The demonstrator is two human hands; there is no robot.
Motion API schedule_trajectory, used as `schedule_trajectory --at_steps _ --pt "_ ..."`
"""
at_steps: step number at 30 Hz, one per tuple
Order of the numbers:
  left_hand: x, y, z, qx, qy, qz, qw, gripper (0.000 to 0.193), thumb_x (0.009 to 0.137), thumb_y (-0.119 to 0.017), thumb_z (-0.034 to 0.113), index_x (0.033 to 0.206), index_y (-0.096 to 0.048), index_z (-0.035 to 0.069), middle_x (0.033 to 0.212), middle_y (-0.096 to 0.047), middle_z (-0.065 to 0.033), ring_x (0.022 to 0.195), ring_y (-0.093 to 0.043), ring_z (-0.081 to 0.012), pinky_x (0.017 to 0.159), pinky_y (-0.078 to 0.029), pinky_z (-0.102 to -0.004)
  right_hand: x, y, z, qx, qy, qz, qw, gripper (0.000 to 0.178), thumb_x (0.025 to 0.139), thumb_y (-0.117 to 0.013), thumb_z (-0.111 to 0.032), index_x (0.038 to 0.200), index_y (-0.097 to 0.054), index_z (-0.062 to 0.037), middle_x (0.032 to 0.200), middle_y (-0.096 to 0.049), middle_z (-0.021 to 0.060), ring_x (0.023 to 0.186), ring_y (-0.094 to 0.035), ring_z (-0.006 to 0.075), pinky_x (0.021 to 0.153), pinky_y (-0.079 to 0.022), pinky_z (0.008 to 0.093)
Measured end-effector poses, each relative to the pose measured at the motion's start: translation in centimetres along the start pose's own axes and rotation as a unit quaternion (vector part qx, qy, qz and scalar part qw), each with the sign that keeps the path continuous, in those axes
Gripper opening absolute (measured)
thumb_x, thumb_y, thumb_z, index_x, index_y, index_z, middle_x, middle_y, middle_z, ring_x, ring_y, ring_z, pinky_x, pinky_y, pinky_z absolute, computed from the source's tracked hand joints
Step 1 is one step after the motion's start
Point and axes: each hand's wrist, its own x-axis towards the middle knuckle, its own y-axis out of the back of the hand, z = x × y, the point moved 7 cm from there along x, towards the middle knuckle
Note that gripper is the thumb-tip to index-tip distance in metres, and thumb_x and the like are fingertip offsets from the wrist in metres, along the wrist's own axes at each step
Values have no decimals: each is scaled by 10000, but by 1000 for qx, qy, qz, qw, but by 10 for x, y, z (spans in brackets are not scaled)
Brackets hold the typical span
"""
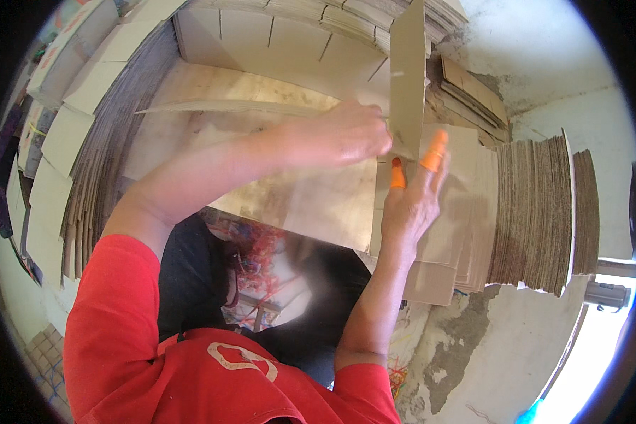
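Note:
My left hand [357, 134] reaches across the wooden board with its fingers curled, smeared by motion. Whatever it grips is hidden. Behind it a long thin cardboard strip [226, 106], seen nearly edge-on, runs left over the board; whether it meets the hand I cannot tell. An upright cardboard sheet [408, 78] stands just right of the left hand. At its lower end is my right hand [413, 201], thumb on one side and fingers on the other, seemingly pinching it. Orange covers sit on the right thumb and a finger.
The pale wooden board [297, 191] lies above my lap. Slotted cardboard pieces [283, 42] line its far side. Cardboard stacks stand left [113, 134] and right [533, 212], with loose flat sheets [466, 198] beside the right hand. A stained wall [544, 49] rises at far right.

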Motion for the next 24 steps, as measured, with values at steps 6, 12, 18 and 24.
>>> schedule_trajectory --at_steps 6,12,18,24 --pt "-9 21 -5 -198 59 -102 973 298 753 -685 231 920 -644 -13 856 -647 -159 877 -620 -315 750 -504 -439 -17 -17 15 60 0 -34 998 671 838 -645 -26 1440 -356 -89 1166 -598 164 794 -655 344 620 -562 416" --pt "31 11 -133 45 163 18 985 501 744 -784 258 1109 -549 7 1018 -587 -138 1088 -504 -304 894 -441 -389 -26 -11 15 148 -73 -11 986 690 800 -592 89 1436 -384 -81 1173 -612 167 886 -665 339 705 -572 373" --pt "50 -24 -184 170 225 38 959 565 714 -781 186 1180 -500 37 1116 -554 -93 1109 -496 -283 926 -415 -384 -26 -11 23 184 -97 28 978 743 765 -582 151 1446 -374 -61 1367 -522 156 1070 -646 285 812 -547 299" --pt "57 -42 -196 246 156 72 954 380 768 -671 73 1120 -527 68 1057 -559 -73 1060 -509 -251 895 -418 -383 -22 -11 21 231 -74 66 968 726 815 -558 184 1467 -325 -35 1359 -541 130 1057 -619 139 855 -507 251"
